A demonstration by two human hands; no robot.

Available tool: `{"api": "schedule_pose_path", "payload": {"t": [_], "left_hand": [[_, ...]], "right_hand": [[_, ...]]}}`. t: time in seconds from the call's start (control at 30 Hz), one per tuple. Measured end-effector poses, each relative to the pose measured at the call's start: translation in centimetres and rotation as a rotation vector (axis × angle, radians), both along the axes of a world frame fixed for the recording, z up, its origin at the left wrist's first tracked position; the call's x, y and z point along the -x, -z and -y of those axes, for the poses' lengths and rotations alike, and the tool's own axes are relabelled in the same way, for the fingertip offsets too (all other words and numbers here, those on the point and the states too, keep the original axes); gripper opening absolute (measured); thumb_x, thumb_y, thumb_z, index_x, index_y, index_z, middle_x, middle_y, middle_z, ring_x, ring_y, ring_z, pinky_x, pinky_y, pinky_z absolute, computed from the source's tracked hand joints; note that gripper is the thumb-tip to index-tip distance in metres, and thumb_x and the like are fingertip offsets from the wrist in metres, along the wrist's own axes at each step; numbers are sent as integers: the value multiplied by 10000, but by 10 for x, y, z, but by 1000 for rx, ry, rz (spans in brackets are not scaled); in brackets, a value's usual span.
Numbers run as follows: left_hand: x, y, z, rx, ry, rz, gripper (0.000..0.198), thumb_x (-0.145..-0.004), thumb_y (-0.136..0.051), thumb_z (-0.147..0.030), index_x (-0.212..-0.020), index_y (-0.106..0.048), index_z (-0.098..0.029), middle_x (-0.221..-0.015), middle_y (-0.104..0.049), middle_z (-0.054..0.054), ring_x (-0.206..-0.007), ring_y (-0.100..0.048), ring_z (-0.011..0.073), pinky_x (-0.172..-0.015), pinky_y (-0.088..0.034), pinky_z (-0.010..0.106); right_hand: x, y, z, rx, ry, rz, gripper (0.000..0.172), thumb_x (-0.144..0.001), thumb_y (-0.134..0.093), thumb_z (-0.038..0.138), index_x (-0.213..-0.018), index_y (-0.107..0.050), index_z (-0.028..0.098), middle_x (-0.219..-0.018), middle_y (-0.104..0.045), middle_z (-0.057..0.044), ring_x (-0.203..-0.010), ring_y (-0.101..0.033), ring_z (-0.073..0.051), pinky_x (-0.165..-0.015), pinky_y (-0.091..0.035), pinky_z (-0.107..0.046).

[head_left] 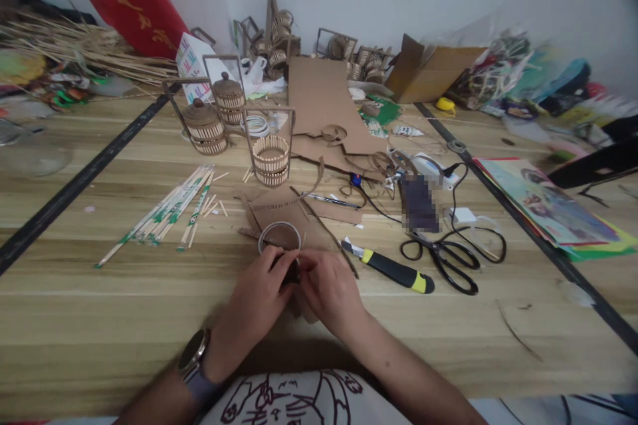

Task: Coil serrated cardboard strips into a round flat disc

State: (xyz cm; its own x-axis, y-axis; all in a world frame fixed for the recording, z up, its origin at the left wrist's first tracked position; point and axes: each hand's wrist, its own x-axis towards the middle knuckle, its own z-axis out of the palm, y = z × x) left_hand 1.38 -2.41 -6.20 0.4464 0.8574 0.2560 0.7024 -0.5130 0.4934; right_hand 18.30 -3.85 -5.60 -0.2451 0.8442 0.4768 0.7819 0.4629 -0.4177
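Note:
My left hand (262, 299) and my right hand (326, 292) meet at the table's near middle, fingers pinched together on a small dark piece (293, 272) between them. Just beyond the fingertips a tape ring (279, 236) lies on brown cardboard pieces (289, 212). A watch (193, 353) sits on my left wrist. What the small piece is I cannot make out.
A yellow-black utility knife (393, 270) and black scissors (443, 255) lie to the right. Wrapped chopsticks (167, 212) lie to the left. Small stick-and-cardboard baskets (270, 159) stand behind, with a pen (331, 200), cables, a cardboard box (428, 70) and coloured paper (553, 209).

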Motion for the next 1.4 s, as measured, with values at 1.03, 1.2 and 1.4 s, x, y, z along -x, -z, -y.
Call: {"api": "schedule_pose_path", "payload": {"t": [1.03, 1.2, 1.4], "left_hand": [[1, 4, 1, -1, -14, 3, 568, -785, -588, -21, -1300, -446, -217, -1126, -624, 79, -1013, -668, 277, -874, -575, 449], [1, 5, 2, 4, -10, 16, 561, -786, -578, -29, -1296, -445, -221, -1123, -621, 74, -983, -671, 265, -848, -580, 433], [-1, 3, 3, -23, 12, -26, 524, -800, -558, -11, -1290, -463, -172, -1114, -630, 98, -988, -668, 277, -854, -588, 443]], "right_hand": [[-1, 3, 1, -6, -17, 10, 150, -826, -516, 102, -940, -562, 188, -802, -672, -63, -732, -617, -227, -673, -484, -323], [1, 2, 0, -43, -4, 37, 149, -861, -493, 91, -953, -551, 194, -792, -675, -61, -718, -614, -227, -671, -484, -331], [1, 4, -1, -30, -3, 62, 159, -834, -495, 68, -920, -521, 199, -753, -648, -43, -679, -580, -208, -646, -461, -311]]}}
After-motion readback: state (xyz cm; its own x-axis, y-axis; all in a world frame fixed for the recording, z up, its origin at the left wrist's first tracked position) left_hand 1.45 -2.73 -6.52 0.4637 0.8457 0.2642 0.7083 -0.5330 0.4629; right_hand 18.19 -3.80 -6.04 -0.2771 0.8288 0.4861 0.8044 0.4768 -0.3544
